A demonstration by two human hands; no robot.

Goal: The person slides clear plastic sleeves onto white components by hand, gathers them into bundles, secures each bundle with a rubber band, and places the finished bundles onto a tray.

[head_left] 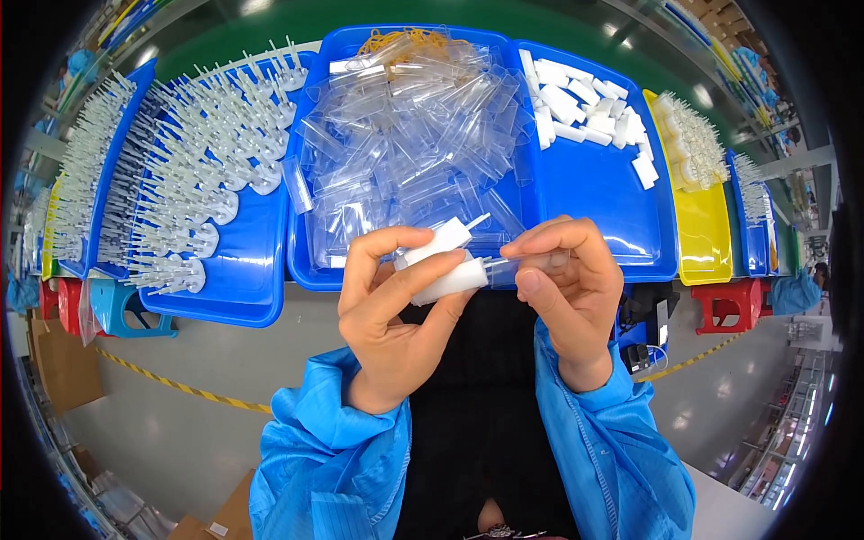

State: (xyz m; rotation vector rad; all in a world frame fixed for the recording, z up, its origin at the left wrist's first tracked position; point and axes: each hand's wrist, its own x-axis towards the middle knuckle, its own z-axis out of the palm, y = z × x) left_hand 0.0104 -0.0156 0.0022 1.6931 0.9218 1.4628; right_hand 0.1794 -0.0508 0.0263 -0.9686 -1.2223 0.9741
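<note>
My left hand is closed around two white box-shaped pieces, held one above the other over the front edge of the trays. From the upper white piece a thin pale stem points up to the right. The lower white piece also has a thin stem on its right end. My right hand pinches a clear plastic sleeve between thumb and fingers, at the stem end of the lower piece. Whether the sleeve is fitted over the stem or only beside it, I cannot tell.
A blue tray ahead holds clear plastic sleeves and yellow rubber bands. Right of it, white blocks lie in another blue tray. Thin-stemmed white pieces fill trays at left. A yellow tray and red stool stand right.
</note>
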